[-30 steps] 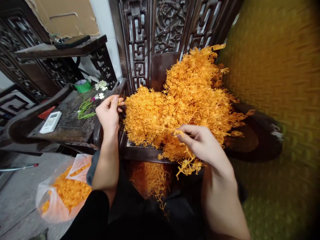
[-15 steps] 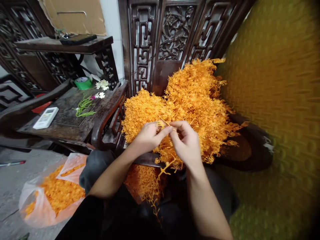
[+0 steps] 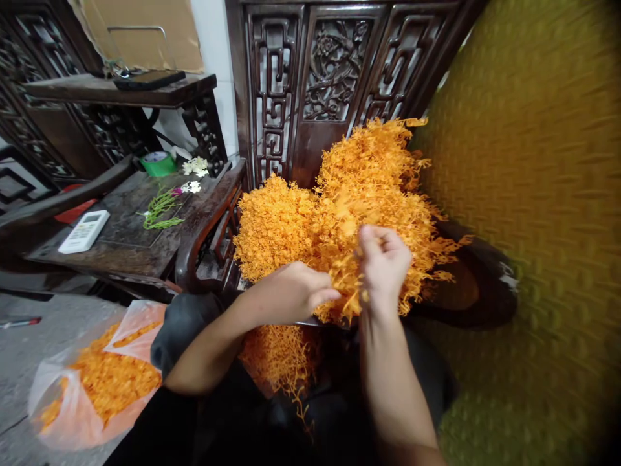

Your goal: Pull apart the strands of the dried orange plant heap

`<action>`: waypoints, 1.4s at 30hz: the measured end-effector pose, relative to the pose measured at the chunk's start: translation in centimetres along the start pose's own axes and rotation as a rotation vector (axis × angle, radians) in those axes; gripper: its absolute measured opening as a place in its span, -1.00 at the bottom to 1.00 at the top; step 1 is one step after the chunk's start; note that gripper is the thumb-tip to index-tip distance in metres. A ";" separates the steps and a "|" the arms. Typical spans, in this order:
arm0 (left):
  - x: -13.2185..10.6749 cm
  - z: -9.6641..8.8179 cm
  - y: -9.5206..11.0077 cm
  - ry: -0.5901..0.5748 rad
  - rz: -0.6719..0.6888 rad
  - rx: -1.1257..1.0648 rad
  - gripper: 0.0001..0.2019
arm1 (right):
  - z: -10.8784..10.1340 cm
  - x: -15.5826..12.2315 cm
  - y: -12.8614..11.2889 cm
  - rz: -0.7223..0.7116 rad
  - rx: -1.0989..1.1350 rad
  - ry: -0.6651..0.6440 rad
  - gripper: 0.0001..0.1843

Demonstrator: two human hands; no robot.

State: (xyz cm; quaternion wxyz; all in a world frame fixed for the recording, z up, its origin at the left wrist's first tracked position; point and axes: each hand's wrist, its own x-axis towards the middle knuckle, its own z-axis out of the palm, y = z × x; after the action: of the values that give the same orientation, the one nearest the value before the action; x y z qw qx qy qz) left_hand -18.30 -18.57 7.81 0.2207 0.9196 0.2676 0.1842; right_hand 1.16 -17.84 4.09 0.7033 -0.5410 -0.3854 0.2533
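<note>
A big heap of orange, finely branched sprigs (image 3: 373, 168), plastic-looking, rises in front of me on a dark wooden seat. A denser orange clump (image 3: 276, 220) stands at its left. Over the heap's front edge my right hand (image 3: 387, 265) is closed, thumb against fingers, on a blurred orange sprig (image 3: 345, 285). Lower and to the left, my left hand (image 3: 298, 291) has its fingers curled, thumb and forefinger pointing at that sprig. Whatever is between its fingertips, if anything, is hidden. More orange sprigs (image 3: 281, 356) lie below, between my knees.
A plastic bag (image 3: 53, 388) of small orange pieces sits on the floor at left. The wooden chair (image 3: 145, 243) beside me carries a white remote control (image 3: 85, 232), green tape (image 3: 158, 164), green stems (image 3: 162, 208) and white flowers (image 3: 195, 166). A yellow woven surface (image 3: 528, 194) stands close at right.
My hands were together, both pinching a thin orange sprig over the heap. Now they are apart: the right has moved rightward, the left lower. The view has shifted slightly.
</note>
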 end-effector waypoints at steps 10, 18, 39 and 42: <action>1.6 -0.4 -4.3 0.488 -0.365 -0.732 -0.56 | 1.0 -2.5 -0.5 -0.159 -0.121 -0.293 -0.77; 2.3 0.9 -2.9 0.344 -0.246 -0.470 -0.54 | 2.6 -3.0 -0.4 -0.041 0.002 -0.218 -0.73; 1.2 -0.7 -3.5 0.332 -0.370 -0.676 -0.67 | 0.9 -1.3 -1.4 -0.005 0.213 -0.120 -0.67; 1.8 -0.2 -2.9 0.234 -0.373 -0.793 -0.59 | 1.7 -2.9 -1.8 -0.072 0.142 -0.088 -0.71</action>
State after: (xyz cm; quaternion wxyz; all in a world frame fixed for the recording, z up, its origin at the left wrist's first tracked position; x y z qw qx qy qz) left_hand -18.15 -15.29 6.91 0.5537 0.6732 0.3605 0.3322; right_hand -1.95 -19.62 5.21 0.7310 -0.4640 -0.4159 0.2782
